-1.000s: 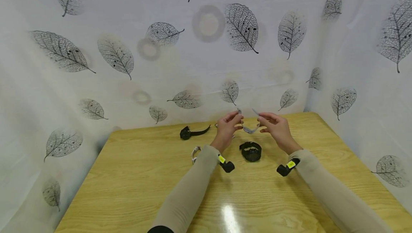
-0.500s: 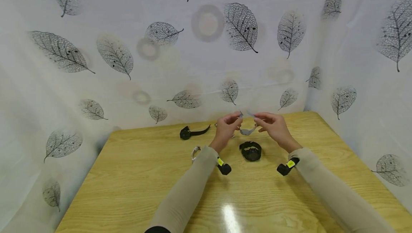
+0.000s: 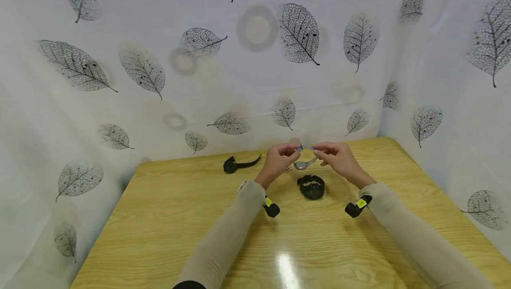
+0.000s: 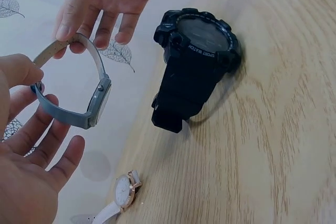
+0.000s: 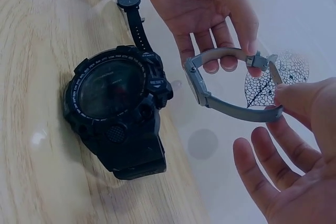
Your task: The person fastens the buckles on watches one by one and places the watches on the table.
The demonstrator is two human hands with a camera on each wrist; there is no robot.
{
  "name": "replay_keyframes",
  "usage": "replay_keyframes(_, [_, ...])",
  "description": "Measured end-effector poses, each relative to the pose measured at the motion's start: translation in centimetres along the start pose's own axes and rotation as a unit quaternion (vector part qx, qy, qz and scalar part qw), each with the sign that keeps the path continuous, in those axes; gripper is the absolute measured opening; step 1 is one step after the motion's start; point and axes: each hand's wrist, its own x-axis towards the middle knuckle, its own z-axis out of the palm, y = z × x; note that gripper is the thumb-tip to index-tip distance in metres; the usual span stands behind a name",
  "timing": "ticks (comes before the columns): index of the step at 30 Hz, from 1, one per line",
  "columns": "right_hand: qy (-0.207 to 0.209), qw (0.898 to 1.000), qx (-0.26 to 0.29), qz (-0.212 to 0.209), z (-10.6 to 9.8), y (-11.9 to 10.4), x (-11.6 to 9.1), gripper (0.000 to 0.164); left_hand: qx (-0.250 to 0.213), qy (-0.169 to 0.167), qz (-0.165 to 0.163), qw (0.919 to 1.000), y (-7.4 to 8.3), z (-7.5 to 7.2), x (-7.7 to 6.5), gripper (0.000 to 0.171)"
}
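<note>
In the head view a wristwatch with a grey strap [image 3: 300,165] hangs above the table, its strap bent into a loop. My left hand [image 3: 278,160] pinches the buckle end [image 4: 39,85] between thumb and index finger. At the other strap end, thumb and fingers of my right hand [image 3: 339,160] pinch the band. The two ends lie close together at the top of the loop; whether the tip is inside the buckle I cannot tell. In the right wrist view the watch case [image 5: 197,82] faces away, side-on. Below stands a chunky black sport watch [image 3: 313,190].
Farther left lies a black watch [image 3: 230,165] with its strap stretched out. A white watch [image 3: 241,186] is mostly covered by my left sleeve. Behind my left hand lies a rose-gold watch [image 4: 125,190] with a pale strap. A leaf-print curtain [image 3: 255,76] borders the wooden table [image 3: 171,218].
Both hands have come closer together and slightly lower, drawing the strap ends toward each other. The watch face has tilted toward the head camera. The black sport watch stays put.
</note>
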Motion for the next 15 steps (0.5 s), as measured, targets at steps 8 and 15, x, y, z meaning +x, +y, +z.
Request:
replay_keyframes(8, [-0.012, 1.0, -0.012, 0.007, 0.3, -1.5, -0.5, 0.031, 0.036, -0.005, 0.016, 0.9992, -0.3, 0.4, 0.0, 0.027])
replay_keyframes(15, [-0.016, 0.999, -0.027, 0.008, 0.4, -3.8, -1.4, 0.031, 0.04, 0.0, 0.042, 0.9983, -0.9, 0.8, 0.2, 0.028])
